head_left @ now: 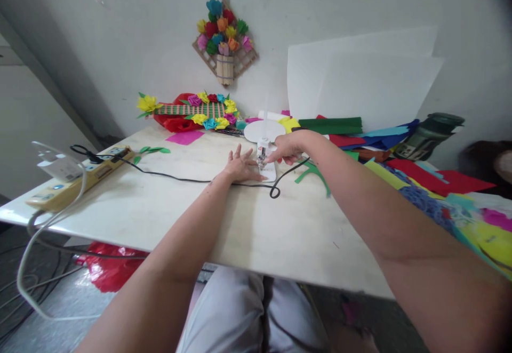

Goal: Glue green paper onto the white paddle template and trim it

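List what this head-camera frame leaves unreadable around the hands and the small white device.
- Small white device, head view: too small and far off to identify; both hands cover its sides.
- Right hand: fingertips merge with the device, so its grip is unclear.
- Left hand: lies flat, hiding whatever is under the palm.
- Power strip: switch states are too small.
- Person at right edge: cut off by the frame.
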A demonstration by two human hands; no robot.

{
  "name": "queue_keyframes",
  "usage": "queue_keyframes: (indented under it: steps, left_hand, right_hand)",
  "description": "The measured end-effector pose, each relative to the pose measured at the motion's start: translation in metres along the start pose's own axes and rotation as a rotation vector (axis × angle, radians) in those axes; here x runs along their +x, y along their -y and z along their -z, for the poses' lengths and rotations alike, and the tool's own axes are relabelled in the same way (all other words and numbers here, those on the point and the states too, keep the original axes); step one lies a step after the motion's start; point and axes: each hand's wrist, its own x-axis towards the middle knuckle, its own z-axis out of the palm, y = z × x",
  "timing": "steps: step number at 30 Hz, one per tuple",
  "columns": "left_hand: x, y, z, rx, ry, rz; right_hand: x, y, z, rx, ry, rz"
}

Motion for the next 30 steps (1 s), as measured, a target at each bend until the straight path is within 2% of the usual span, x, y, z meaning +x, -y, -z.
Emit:
queue_keyframes:
  steps: [6, 15, 25, 30]
  left_hand:
    - [0.0, 0.0, 0.0, -0.001, 0.002, -0.011]
    - [0.003, 0.003, -0.002, -0.014, -0.003, -0.016]
    - [0.001, -0.001, 0.001, -0.023, 0.001, -0.002]
    - [0.001, 0.0, 0.0, -0.018, 0.008, 0.009]
  right_hand:
    - [-0.004, 0.013, 0.002, -0.066, -0.004, -0.017]
    - [0.002, 0.002, 0.001, -0.01, 0.004, -0.023]
    - [0.004, 0.004, 0.004, 0.008, 0.027, -0.015]
    - [0.0, 0.006, -0.002, -0.024, -0.012, -0.021]
